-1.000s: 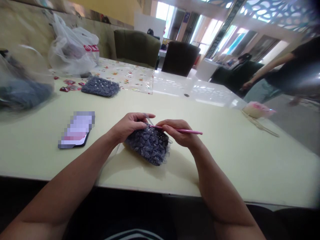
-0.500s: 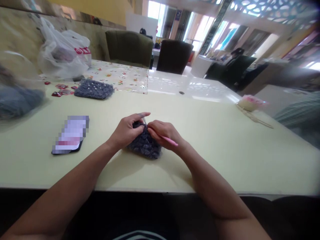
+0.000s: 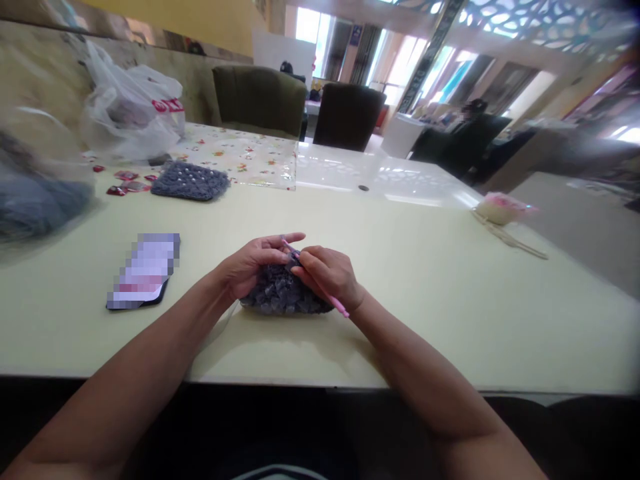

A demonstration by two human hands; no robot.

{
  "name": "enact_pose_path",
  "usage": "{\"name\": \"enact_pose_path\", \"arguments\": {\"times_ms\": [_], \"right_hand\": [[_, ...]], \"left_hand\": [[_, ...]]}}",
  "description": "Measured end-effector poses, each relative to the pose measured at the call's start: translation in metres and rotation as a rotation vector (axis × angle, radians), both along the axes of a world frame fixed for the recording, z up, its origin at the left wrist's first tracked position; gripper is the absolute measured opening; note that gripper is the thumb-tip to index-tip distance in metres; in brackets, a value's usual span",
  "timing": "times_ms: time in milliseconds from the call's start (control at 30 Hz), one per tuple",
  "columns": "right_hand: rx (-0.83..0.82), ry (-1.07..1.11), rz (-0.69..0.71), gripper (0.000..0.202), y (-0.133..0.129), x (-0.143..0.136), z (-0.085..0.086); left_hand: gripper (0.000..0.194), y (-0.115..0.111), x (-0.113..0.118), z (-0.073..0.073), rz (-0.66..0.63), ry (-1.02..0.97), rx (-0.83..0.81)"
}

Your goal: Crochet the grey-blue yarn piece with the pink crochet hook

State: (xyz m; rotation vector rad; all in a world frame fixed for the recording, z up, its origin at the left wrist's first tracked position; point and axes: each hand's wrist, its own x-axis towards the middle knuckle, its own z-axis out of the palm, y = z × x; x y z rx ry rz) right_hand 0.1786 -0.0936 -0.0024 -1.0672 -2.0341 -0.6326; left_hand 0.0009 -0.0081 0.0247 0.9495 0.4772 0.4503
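Observation:
A dark grey-blue crocheted piece (image 3: 283,293) with a ruffled surface is held just over the pale table. My left hand (image 3: 255,261) grips its upper left edge between thumb and fingers, index finger stretched out to the right. Closed round a pink crochet hook (image 3: 333,300), my right hand (image 3: 327,270) works at the top edge of the piece. The hook's tip reaches up and left towards my left fingers, and its handle end sticks out below my right hand. Yarn near the left index finger is too fine to follow.
A phone (image 3: 143,272) lies at left. Behind it are another grey crocheted piece (image 3: 190,181), several red wrappers (image 3: 131,183), a white plastic bag (image 3: 133,110) and a clear bag of grey yarn (image 3: 40,200). A round cream item with cord (image 3: 497,212) lies far right.
The crocheted piece has turned and sits wider and flatter under my hands. The hook has tilted, its tip now showing between my hands and its handle lower.

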Motion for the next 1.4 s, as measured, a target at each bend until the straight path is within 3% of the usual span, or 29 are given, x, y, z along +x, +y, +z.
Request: {"name": "enact_pose_path", "arguments": {"times_ms": [167,467,600,733,833,967,1167,1333,1400], "right_hand": [[-0.121,0.170,0.150,0.016,0.000,0.004,0.006],[-0.133,0.119,0.162,0.013,0.000,0.003,0.009],[-0.211,0.106,0.156,0.015,0.001,0.005,0.010],[-0.282,0.144,0.097,0.020,-0.001,0.003,0.012],[-0.326,0.247,0.138,0.019,-0.005,0.001,0.016],[-0.385,0.380,0.179,0.020,-0.011,0.002,0.020],[-0.416,0.324,0.193,0.021,-0.010,0.006,0.020],[-0.329,0.032,0.026,0.020,-0.006,0.004,0.018],[-0.331,0.009,0.015,0.020,-0.007,0.003,0.018]], "left_hand": [[0.060,0.006,-0.002,-0.001,-0.002,-0.032,-0.007],[0.063,0.008,-0.004,-0.002,-0.064,-0.004,-0.033],[0.063,0.011,-0.003,-0.004,-0.072,0.031,-0.038],[0.054,0.012,-0.002,-0.007,0.060,0.051,0.169],[0.047,0.010,-0.002,-0.005,0.162,0.102,0.430],[0.040,0.006,-0.001,-0.003,0.205,0.178,0.683],[0.041,0.006,-0.002,-0.002,0.196,0.251,0.867],[0.048,0.011,-0.003,-0.003,0.155,0.307,0.905],[0.049,0.012,-0.003,-0.004,0.154,0.328,0.926]]}}
